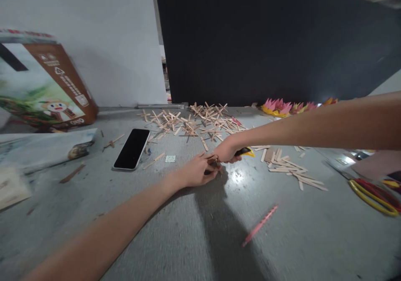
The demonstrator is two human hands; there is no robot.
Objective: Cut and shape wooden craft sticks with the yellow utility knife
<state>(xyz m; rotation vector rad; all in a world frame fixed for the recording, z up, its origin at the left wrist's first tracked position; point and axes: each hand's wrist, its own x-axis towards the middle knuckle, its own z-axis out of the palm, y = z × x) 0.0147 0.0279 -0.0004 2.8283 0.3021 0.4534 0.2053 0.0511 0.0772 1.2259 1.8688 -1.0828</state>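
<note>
Near the middle of the grey table (175, 247), my left hand (199, 171) has its fingers bent around a small wooden piece, mostly hidden between the hands. My right hand (228, 149) is wrapped round a black and yellow cutter (246, 151), whose yellow end sticks out on the right. The fingertips of both hands meet or nearly meet. Crossed wooden sticks (188, 126) lie in a loose pile beyond my hands, and flat loose sticks (290, 168) lie to the right.
A black-screened phone (132, 149) lies left, near a printed box (53, 84). A pink pencil (260, 226) lies in front. Red and yellow scissors (374, 195) are at the right, pink paper flowers (277, 107) at the back. A black panel (266, 43) stands behind.
</note>
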